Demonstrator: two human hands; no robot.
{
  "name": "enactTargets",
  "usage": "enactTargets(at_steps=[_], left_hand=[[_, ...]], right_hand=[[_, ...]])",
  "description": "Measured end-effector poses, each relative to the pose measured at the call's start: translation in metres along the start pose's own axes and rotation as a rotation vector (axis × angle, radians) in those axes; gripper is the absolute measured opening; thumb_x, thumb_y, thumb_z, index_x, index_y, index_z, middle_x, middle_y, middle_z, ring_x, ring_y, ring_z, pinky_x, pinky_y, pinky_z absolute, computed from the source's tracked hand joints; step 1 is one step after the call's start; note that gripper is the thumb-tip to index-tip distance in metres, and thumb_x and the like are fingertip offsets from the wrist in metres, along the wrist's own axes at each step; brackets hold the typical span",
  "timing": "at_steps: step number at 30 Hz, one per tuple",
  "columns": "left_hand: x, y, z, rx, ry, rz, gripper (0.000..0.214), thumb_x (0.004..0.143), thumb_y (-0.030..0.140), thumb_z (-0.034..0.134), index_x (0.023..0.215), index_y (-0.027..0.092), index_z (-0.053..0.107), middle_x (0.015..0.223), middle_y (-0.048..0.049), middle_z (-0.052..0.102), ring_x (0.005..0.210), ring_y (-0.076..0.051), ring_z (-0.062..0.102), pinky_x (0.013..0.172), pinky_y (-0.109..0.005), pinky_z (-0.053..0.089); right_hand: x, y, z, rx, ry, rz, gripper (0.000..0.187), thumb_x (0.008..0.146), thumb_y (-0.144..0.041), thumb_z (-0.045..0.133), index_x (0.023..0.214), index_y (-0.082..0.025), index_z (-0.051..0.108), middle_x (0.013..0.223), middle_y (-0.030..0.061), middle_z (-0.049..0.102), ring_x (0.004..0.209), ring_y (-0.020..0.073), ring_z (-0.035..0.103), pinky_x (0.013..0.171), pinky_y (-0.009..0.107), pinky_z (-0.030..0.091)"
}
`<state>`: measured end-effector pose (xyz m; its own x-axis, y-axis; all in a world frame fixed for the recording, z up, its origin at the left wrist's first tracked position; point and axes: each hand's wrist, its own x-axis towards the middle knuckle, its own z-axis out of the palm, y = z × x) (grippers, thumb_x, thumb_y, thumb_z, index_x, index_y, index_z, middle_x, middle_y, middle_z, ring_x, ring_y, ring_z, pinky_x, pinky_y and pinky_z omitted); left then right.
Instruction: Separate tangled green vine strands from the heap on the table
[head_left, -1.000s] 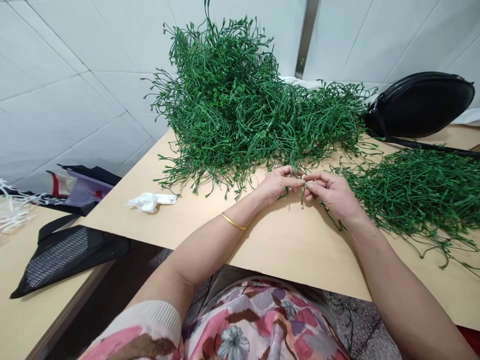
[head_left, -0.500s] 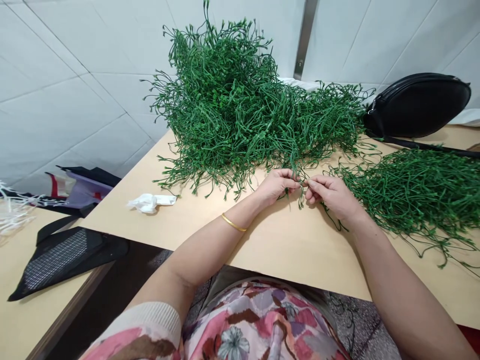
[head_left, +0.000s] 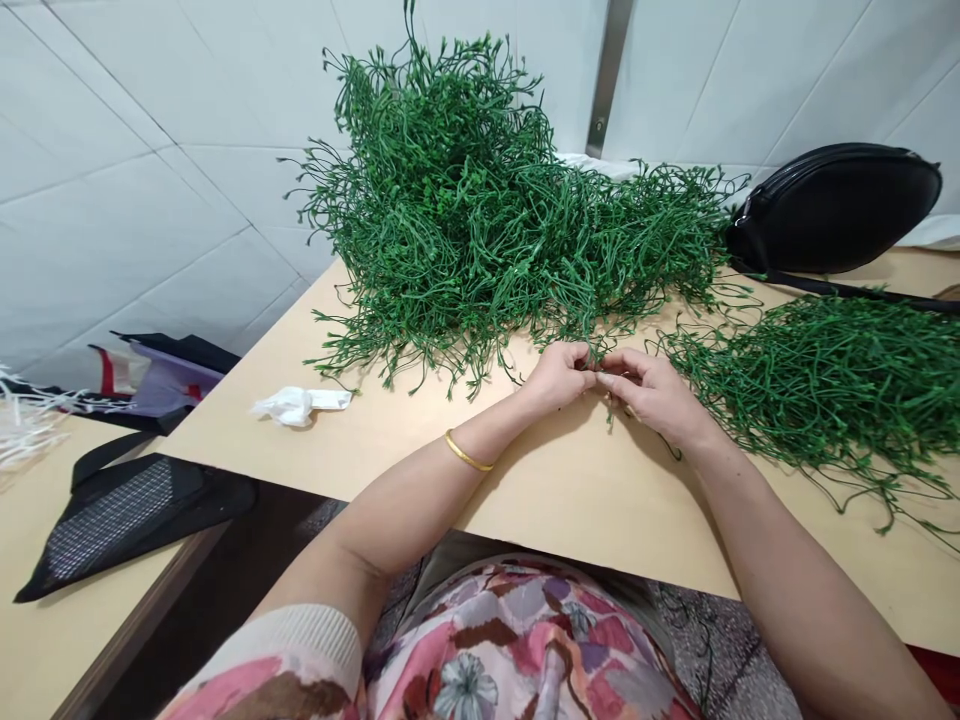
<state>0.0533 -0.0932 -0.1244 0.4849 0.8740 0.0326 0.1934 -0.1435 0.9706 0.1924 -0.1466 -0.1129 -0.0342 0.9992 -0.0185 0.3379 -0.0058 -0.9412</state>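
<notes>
A tall heap of green plastic sprigs fills the back of the wooden table. My left hand and my right hand meet at the heap's front edge, fingertips touching. Both pinch a thin green sprig between thumb and fingers; its stem hangs a little below them. A gold bangle circles my left wrist. A flatter pile of the same green sprigs lies on the table just right of my right hand.
A black bag with a strap rests at the back right against the white wall. A crumpled white tissue lies on the table's left part. On a lower table to the left lie a black mesh bag and white strands.
Both hands have shifted slightly left and closer together at the heap's edge, and the short stem hanging below the fingers now shows less.
</notes>
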Motion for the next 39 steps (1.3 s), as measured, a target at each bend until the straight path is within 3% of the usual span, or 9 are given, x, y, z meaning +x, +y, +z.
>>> enactTargets(at_steps=[5, 8, 12, 16, 18, 27, 31, 35, 39], left_hand=[[0.000, 0.002, -0.008, -0.103, -0.137, -0.068, 0.014, 0.060, 0.016, 0.062, 0.057, 0.014, 0.049, 0.048, 0.0054, 0.041, 0.045, -0.004, 0.033, 0.047, -0.021, 0.021], [0.002, 0.000, -0.011, -0.162, -0.178, -0.112, 0.009, 0.060, 0.014, 0.061, 0.060, 0.013, 0.052, 0.048, 0.0048, 0.043, 0.044, -0.004, 0.033, 0.045, -0.021, 0.020], [0.002, 0.000, -0.010, -0.214, -0.173, -0.100, 0.007, 0.063, 0.012, 0.059, 0.060, 0.013, 0.052, 0.048, 0.0044, 0.043, 0.043, -0.004, 0.034, 0.045, -0.021, 0.022], [0.000, 0.004, -0.005, -0.136, -0.134, -0.099, 0.010, 0.066, 0.013, 0.057, 0.060, 0.014, 0.050, 0.048, 0.0047, 0.043, 0.042, -0.004, 0.033, 0.044, -0.021, 0.021], [-0.001, 0.004, -0.003, -0.100, -0.128, -0.089, 0.010, 0.066, 0.013, 0.058, 0.061, 0.014, 0.049, 0.049, 0.0047, 0.044, 0.042, -0.004, 0.034, 0.043, -0.021, 0.022], [0.004, -0.004, -0.004, -0.172, -0.101, -0.078, 0.019, 0.063, 0.018, 0.064, 0.057, 0.014, 0.046, 0.046, 0.0059, 0.039, 0.044, -0.003, 0.030, 0.045, -0.020, 0.020], [0.006, -0.006, -0.009, -0.213, -0.187, -0.090, 0.019, 0.067, 0.023, 0.063, 0.056, 0.013, 0.050, 0.047, 0.0040, 0.042, 0.043, -0.003, 0.032, 0.044, -0.021, 0.020], [0.006, -0.006, -0.012, -0.237, -0.253, -0.085, 0.021, 0.073, 0.025, 0.059, 0.057, 0.012, 0.055, 0.046, 0.0024, 0.044, 0.042, -0.004, 0.033, 0.044, -0.022, 0.021], [0.005, -0.003, -0.009, -0.266, -0.238, -0.094, 0.022, 0.076, 0.020, 0.055, 0.056, 0.011, 0.055, 0.050, 0.0000, 0.050, 0.042, -0.004, 0.035, 0.044, -0.021, 0.023]], right_hand=[[0.000, 0.000, -0.008, -0.077, -0.053, -0.023, 0.018, 0.073, -0.026, 0.054, 0.085, -0.016, 0.064, 0.053, -0.0039, 0.049, 0.046, 0.0088, 0.040, 0.045, 0.023, 0.030], [0.002, 0.002, -0.009, -0.162, -0.050, -0.080, 0.018, 0.074, -0.023, 0.052, 0.083, -0.017, 0.066, 0.053, -0.0029, 0.051, 0.048, 0.0098, 0.040, 0.048, 0.024, 0.030], [0.003, 0.005, -0.008, -0.279, -0.017, -0.138, 0.024, 0.082, -0.028, 0.045, 0.086, -0.017, 0.066, 0.063, 0.0005, 0.057, 0.056, 0.0124, 0.046, 0.055, 0.026, 0.035], [0.002, 0.007, -0.010, -0.470, 0.121, -0.274, 0.028, 0.085, -0.028, 0.041, 0.075, -0.017, 0.064, 0.077, 0.0051, 0.063, 0.073, 0.0163, 0.054, 0.067, 0.028, 0.037], [0.002, 0.006, -0.011, -0.511, 0.128, -0.298, 0.028, 0.086, -0.028, 0.041, 0.072, -0.017, 0.063, 0.078, 0.0056, 0.063, 0.074, 0.0166, 0.055, 0.067, 0.028, 0.037], [0.000, 0.005, -0.008, -0.317, -0.060, -0.215, 0.024, 0.080, -0.033, 0.051, 0.095, -0.018, 0.062, 0.076, 0.0023, 0.063, 0.064, 0.0141, 0.052, 0.059, 0.026, 0.039], [0.003, 0.008, -0.010, -0.365, 0.002, -0.263, 0.023, 0.083, -0.030, 0.046, 0.089, -0.018, 0.065, 0.072, 0.0022, 0.063, 0.064, 0.0141, 0.052, 0.061, 0.026, 0.039], [0.000, 0.005, -0.007, -0.550, 0.103, -0.296, 0.029, 0.088, -0.032, 0.040, 0.079, -0.018, 0.064, 0.064, 0.0019, 0.059, 0.060, 0.0136, 0.050, 0.058, 0.025, 0.034], [-0.004, 0.000, -0.004, -0.770, 0.145, -0.314, 0.026, 0.088, -0.030, 0.040, 0.080, -0.019, 0.063, 0.070, 0.0034, 0.063, 0.063, 0.0147, 0.052, 0.058, 0.025, 0.031]])
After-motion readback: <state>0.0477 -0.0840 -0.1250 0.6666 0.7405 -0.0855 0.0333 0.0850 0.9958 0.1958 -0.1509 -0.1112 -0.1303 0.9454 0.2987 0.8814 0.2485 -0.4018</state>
